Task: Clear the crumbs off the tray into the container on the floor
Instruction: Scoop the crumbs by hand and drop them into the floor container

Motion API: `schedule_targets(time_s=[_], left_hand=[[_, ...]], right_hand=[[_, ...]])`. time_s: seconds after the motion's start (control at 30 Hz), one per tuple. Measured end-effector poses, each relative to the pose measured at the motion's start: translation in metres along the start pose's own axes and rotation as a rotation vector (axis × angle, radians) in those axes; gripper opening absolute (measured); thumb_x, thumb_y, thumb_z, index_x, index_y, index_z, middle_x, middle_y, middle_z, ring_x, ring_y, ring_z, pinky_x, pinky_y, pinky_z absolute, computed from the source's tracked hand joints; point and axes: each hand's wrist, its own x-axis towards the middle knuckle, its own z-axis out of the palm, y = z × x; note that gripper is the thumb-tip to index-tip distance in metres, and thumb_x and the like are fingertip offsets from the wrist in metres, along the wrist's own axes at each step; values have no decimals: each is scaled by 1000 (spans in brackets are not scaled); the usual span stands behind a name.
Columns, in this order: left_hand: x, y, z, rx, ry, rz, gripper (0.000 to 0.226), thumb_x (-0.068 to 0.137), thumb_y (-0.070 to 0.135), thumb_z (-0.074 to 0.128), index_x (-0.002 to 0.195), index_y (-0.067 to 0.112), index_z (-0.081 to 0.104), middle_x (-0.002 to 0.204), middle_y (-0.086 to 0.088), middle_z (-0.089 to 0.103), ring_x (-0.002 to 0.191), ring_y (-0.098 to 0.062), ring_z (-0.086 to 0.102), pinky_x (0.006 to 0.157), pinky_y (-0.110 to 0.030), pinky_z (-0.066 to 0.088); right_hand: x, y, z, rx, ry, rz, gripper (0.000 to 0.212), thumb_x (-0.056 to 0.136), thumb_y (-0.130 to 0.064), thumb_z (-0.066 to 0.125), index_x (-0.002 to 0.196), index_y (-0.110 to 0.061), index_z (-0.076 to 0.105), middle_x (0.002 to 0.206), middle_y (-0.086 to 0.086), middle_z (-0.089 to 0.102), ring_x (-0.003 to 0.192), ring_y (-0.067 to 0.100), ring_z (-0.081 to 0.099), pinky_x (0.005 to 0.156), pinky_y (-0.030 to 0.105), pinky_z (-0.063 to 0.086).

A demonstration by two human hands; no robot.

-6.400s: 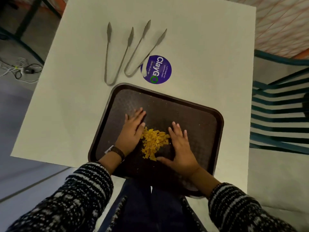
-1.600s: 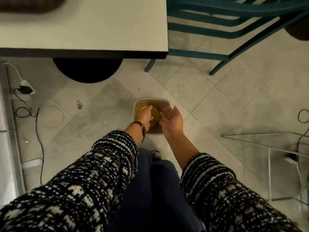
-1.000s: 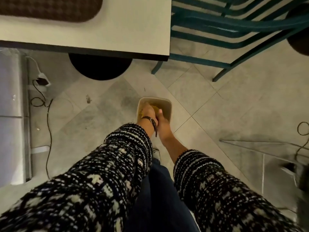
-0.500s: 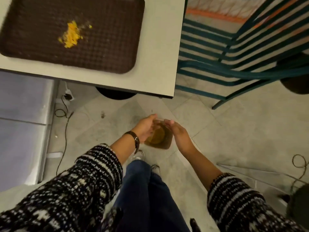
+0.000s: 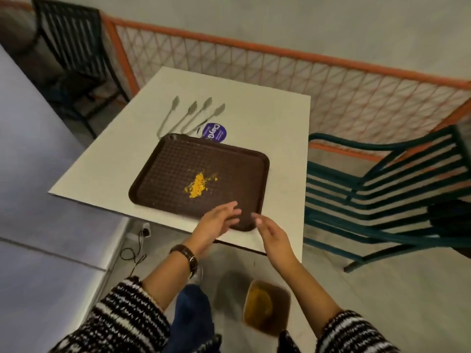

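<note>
Both hands, left (image 5: 216,225) and right (image 5: 274,235), held spread, empty, at tray (image 5: 163,159) five o'clock corner. Crumbs (image 5: 198,186) likely scattered onto floor if scooped loosely; container (image 5: 266,308) well apart.

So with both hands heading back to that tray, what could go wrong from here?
Three things, I'd guess. The crumbs are small and loose, so some may slip between fingers on the way to the container, which sits low on the floor beyond the table edge. The tray reaches close to that near edge under the left hand and right hand, so a nudge could tip it off. A foot could also kick the container.
</note>
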Motion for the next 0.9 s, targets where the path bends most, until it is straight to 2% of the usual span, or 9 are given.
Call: schedule_targets(time_s=[0.07, 0.13, 0.23, 0.33, 0.4, 0.53, 0.6, 0.77, 0.9], left_hand=[[21, 11, -27, -6, 26, 11, 32, 97, 27, 39, 126, 24, 53, 122, 2, 62, 109, -11, 59, 91, -22, 41], [43, 22, -54, -18, 68, 15, 31, 97, 20, 41, 125, 15, 54, 120, -2, 60, 112, -17, 58, 86, -19, 44], [78, 29, -96, -49, 171, 35, 29, 95, 7, 43, 120, 1, 56, 122, -14, 59, 112, -24, 57, 91, -23, 47], [107, 30, -131, -15, 210, 51, 28, 95, 5, 42, 119, 3, 57, 125, -17, 59, 112, -23, 58, 100, -32, 44], [120, 29, -149, 7, 221, 33, 30, 96, 7, 42, 121, 6, 57, 125, -11, 60, 115, -20, 56, 105, -34, 40], [135, 21, -171, 48, 228, 21, 32, 96, 11, 40, 123, 10, 57, 122, -2, 61, 113, -13, 56, 89, -12, 39], [140, 18, -177, 64, 231, 29, 31, 96, 12, 41, 123, 11, 57, 121, -1, 61, 113, -11, 56, 84, -6, 41], [151, 18, -186, -7, 278, 31, 28, 96, 10, 43, 119, 13, 59, 120, -7, 63, 113, -16, 58, 101, -27, 41], [158, 14, -190, -14, 277, 57, 26, 95, 8, 43, 114, 16, 59, 119, -9, 64, 113, -17, 59, 102, -27, 42]], right_hand=[[25, -6, 25, -48, -18, 3, 39, 98, -36, 40, 133, -22, 51, 135, -6, 52, 120, 4, 47, 91, 3, 31], [49, -9, 49, -117, -17, 9, 42, 97, -34, 43, 137, -21, 46, 145, -2, 45, 132, 9, 40, 105, 15, 29], [81, -8, 84, -272, -45, 22, 53, 95, -39, 47, 143, -18, 36, 155, 0, 26, 144, 13, 20, 116, 25, 8], [109, -7, 110, -414, -46, -11, 78, 87, -59, 46, 148, -17, 22, 159, 2, 9, 147, 18, 4, 114, 28, -6], [126, -4, 121, -538, -45, -20, 86, 85, -58, 50, 150, -15, 14, 160, 4, 1, 147, 19, -3, 115, 33, -8], [153, -2, 137, -746, -64, -37, 104, 78, -64, 56, 150, -16, 0, 159, 1, -12, 141, 11, -20, 118, 42, -12], [166, -2, 143, -791, -69, -37, 112, 73, -69, 57, 150, -16, -5, 156, -3, -18, 140, 10, -24, 115, 43, -18], [195, 0, 152, -908, -108, -80, 124, 63, -82, 50, 149, -16, -9, 153, -3, -25, 142, 13, -25, 111, 47, -25], [214, 3, 154, -934, -137, -141, 118, 67, -83, 44, 149, -16, -7, 157, -1, -19, 143, 11, -22, 111, 49, -24]])
